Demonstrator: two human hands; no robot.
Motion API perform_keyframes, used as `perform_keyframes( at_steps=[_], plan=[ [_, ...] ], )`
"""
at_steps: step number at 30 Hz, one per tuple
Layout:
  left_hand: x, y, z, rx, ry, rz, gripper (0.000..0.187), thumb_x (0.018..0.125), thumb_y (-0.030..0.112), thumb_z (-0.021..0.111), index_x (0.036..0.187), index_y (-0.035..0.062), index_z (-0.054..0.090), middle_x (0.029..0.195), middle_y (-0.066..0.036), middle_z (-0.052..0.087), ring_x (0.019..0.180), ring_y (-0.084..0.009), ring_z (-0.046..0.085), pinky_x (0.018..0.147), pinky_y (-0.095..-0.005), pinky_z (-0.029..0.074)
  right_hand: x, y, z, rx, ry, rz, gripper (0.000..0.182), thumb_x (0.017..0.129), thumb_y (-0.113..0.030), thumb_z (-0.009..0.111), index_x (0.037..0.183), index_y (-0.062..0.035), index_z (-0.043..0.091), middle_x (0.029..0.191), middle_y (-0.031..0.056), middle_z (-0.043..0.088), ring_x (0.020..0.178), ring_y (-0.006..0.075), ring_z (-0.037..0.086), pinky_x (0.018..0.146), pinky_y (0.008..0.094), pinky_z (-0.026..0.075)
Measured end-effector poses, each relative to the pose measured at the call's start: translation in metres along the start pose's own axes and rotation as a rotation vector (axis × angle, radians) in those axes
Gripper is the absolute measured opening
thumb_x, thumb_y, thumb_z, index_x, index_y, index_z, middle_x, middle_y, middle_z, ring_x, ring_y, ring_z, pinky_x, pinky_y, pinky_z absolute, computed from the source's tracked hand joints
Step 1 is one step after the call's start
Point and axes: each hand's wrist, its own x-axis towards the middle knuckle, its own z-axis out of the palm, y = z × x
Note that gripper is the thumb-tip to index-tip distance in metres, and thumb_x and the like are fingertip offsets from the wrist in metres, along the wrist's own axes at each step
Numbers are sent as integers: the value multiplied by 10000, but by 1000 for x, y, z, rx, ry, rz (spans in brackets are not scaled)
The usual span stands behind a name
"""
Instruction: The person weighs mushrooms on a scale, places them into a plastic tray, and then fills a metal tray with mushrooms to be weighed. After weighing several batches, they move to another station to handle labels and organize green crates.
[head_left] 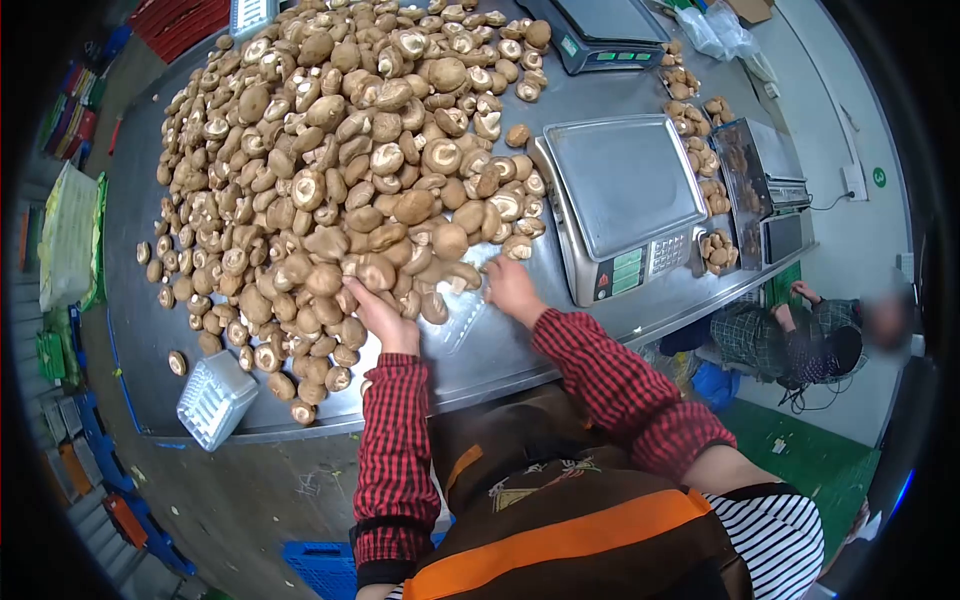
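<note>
Lower left: stacked trays [217,400] on table [500,362] edge, likely for reach. Upper left to centre: mushroom pile [415,207]. Centre: left hand [387,322] half-open against its near edge, maybe steadying; grip can't tell. Then clear tray [462,325]; right hand [514,291] beside it, fingers loosely curled, hold can't tell. Right: scale [627,190], display facing bottom, presumably for reading.

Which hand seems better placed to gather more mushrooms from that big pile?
Probably the left hand: it is up against the piled mushrooms. The right hand is beside the clear plastic tray, closer to the nearer scale.
</note>
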Motion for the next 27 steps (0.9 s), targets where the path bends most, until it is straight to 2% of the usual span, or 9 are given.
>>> perform_keyframes(
  at_steps=[3,6,8,9,11,16,18,22,27],
  plan=[
    [1,-18,-10,174,-10,298,654,955,466,450,1336,-52,334,1320,-167,425,1177,-237,446,1000,-332,362,27,-22,11,277,66,121,244,925,-192,454,890,34,540,652,218,578,476,293,592,536,392,496],
    [-18,-31,-43,370,-156,379,493,967,205,501,1341,-27,278,1223,-157,484,1080,-195,494,931,-312,396,23,-12,6,495,-136,246,224,934,-186,449,932,27,519,693,212,593,519,274,610,531,382,491],
    [-21,-30,-49,336,-212,381,487,949,165,524,1326,-20,279,1186,-150,492,1050,-191,501,916,-305,401,19,10,-8,403,-337,292,207,950,-164,426,1001,16,516,717,162,608,535,214,611,517,343,501],
    [-21,-29,-48,298,-263,393,486,930,126,547,1311,-13,279,1149,-142,501,1019,-186,507,902,-297,407,14,15,-22,589,-435,490,221,959,-162,428,1099,-17,518,761,112,619,573,161,605,523,287,502],
    [-22,-36,-42,351,-306,398,476,920,125,558,1290,-12,292,1135,-144,499,1019,-190,505,903,-301,407,4,15,-23,734,-466,658,312,970,-148,428,1257,-47,493,872,53,629,627,105,604,553,236,524],
    [-12,-22,-50,504,-392,396,442,893,102,581,1243,-23,343,1160,-161,489,1054,-201,492,919,-324,405,-18,16,-2,740,-325,498,281,957,-119,427,1204,-25,519,813,84,612,592,132,602,543,252,534],
    [-14,-17,-53,508,-365,498,428,892,117,592,1233,-41,386,1133,-150,514,1027,-187,508,901,-312,417,-22,9,-2,902,-269,586,276,964,-138,432,1202,-33,524,800,65,599,590,128,583,535,256,527],
    [-21,-10,-54,369,-460,274,305,962,232,500,1110,-33,528,1012,-82,601,927,-139,547,845,-269,426,-34,13,4,1109,-328,697,263,981,-150,422,1207,-61,522,804,37,587,633,113,571,538,265,511],
    [-42,22,-33,365,-451,306,324,983,272,442,1049,-30,539,1018,-116,616,923,-164,574,852,-304,438,-38,-2,-28,1144,-394,734,262,983,-146,422,1212,-68,520,875,47,601,693,123,598,597,279,524]
  ],
)
